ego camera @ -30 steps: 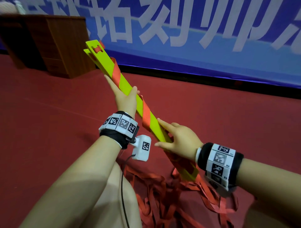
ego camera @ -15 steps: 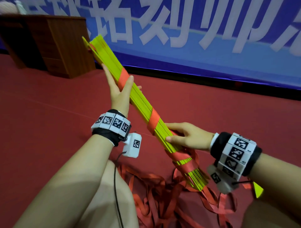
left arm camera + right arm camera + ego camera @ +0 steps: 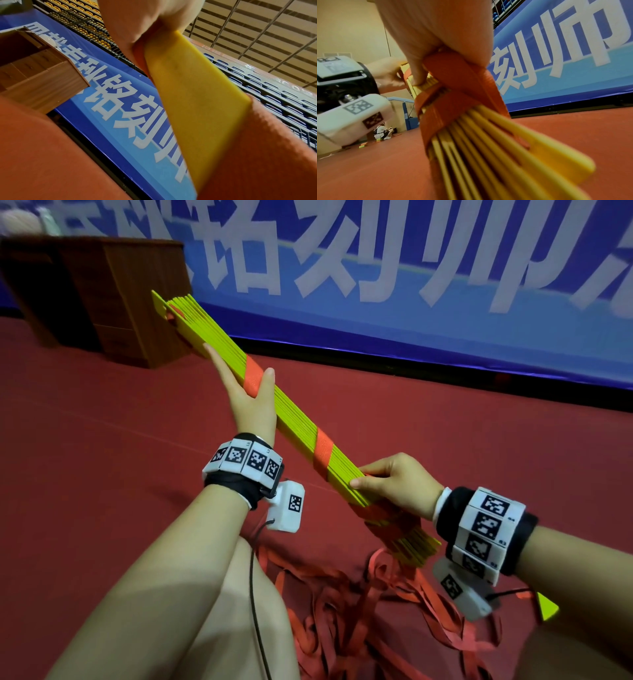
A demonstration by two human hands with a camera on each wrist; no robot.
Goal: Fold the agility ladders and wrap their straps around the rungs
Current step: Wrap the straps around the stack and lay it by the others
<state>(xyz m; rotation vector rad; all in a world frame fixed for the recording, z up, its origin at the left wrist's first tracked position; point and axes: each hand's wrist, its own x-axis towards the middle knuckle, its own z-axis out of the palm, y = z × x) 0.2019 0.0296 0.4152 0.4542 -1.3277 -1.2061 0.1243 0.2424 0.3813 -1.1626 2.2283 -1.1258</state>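
The stacked rungs [image 3: 294, 419] have turned edge-on since a second ago, running from upper left to lower right. The left hand [image 3: 251, 402] pinches an orange strap [image 3: 323, 448] turn; the right hand [image 3: 399, 484] grips lower down. More winding looks due, since loose strap lies on the floor [image 3: 102, 440].

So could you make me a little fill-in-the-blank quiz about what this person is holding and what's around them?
1. The bundle of rungs is coloured ____.
2. The strap wound around the bundle is coloured ____.
3. The end of the bundle nearer the person is gripped by the ____ hand.
4. Loose strap lies piled on the ____ floor.

Missing words: yellow; orange; right; red
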